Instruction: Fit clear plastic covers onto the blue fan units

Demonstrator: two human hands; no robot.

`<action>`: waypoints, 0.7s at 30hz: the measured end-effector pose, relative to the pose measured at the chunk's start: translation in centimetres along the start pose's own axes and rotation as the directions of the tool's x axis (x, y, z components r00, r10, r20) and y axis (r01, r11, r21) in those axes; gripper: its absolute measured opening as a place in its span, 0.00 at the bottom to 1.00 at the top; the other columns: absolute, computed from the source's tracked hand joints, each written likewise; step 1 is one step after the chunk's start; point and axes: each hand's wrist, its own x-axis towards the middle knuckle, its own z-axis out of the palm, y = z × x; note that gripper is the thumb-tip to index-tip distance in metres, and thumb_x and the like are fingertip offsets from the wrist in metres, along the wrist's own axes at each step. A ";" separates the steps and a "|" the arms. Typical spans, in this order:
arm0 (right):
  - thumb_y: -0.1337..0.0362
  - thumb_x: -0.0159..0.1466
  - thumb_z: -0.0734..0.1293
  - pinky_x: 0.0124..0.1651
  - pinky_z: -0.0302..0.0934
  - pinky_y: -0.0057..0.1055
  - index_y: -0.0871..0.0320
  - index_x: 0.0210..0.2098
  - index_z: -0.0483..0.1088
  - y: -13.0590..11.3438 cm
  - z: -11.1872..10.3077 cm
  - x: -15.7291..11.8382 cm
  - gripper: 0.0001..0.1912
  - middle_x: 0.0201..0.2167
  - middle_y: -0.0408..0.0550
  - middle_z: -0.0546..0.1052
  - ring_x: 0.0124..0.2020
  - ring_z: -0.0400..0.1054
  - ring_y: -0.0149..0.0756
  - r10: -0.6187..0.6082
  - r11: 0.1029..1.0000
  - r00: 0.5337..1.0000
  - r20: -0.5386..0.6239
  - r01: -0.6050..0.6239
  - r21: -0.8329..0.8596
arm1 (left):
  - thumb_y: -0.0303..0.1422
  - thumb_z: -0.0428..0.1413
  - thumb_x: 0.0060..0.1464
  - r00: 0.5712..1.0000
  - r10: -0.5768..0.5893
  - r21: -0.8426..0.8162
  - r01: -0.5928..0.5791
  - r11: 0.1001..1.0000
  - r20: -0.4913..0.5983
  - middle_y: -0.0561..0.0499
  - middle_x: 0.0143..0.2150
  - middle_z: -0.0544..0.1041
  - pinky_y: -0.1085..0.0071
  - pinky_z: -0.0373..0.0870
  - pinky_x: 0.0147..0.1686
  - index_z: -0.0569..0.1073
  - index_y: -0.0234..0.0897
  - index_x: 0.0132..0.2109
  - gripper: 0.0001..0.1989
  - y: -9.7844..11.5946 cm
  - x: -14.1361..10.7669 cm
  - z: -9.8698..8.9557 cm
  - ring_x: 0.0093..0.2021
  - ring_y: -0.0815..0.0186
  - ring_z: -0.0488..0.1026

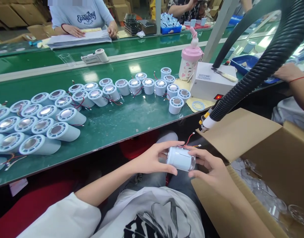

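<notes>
Over my lap, a light-blue cylinder lies on its side between my two hands, with thin red and yellow wires sticking up from it. My left hand grips its left end, thumb below and fingers above. A clear plastic cup covers the cylinder's right end, and my right hand holds it there with fingertips and thumb. Just above my right hand hangs a black corrugated hose with a metal-and-white nozzle.
Rows of similar blue cylinders stand on the green bench. A white box with a red switch and a pink-lidded cup are at the right. An open carton of clear cups sits beside me. Other people work across the bench and at right.
</notes>
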 end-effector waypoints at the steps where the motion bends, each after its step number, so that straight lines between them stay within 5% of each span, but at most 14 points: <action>1: 0.63 0.57 0.74 0.54 0.68 0.42 0.52 0.48 0.70 -0.1 0.0 0.0 0.20 0.55 0.50 0.72 0.55 0.67 0.46 0.024 1.000 1.000 0.001 -0.024 0.017 | 0.30 0.68 0.42 1.000 0.023 0.007 -0.023 1.000 0.001 0.43 0.60 0.69 0.61 0.68 0.53 0.66 0.44 0.61 0.38 0.1 -0.1 0.0 0.57 0.55 0.69; 8: 0.63 0.57 0.74 0.51 0.69 0.35 0.48 0.49 0.69 -0.9 -0.1 -0.2 0.21 0.52 0.45 0.71 0.51 0.68 0.41 0.099 0.989 0.995 0.020 -0.100 0.107 | 0.29 0.67 0.42 0.997 0.072 0.068 -0.074 0.995 0.033 0.43 0.61 0.68 0.60 0.67 0.56 0.66 0.45 0.61 0.37 0.4 -0.1 0.1 0.60 0.55 0.67; 21: 0.57 0.59 0.72 0.42 0.69 0.35 0.56 0.49 0.66 -1.0 0.1 0.3 0.22 0.47 0.53 0.75 0.42 0.71 0.41 0.225 0.909 0.969 0.105 -0.247 0.336 | 0.31 0.68 0.42 0.997 0.072 0.133 -0.075 0.988 0.029 0.43 0.61 0.68 0.60 0.68 0.56 0.66 0.46 0.61 0.37 0.5 -0.4 0.0 0.60 0.54 0.66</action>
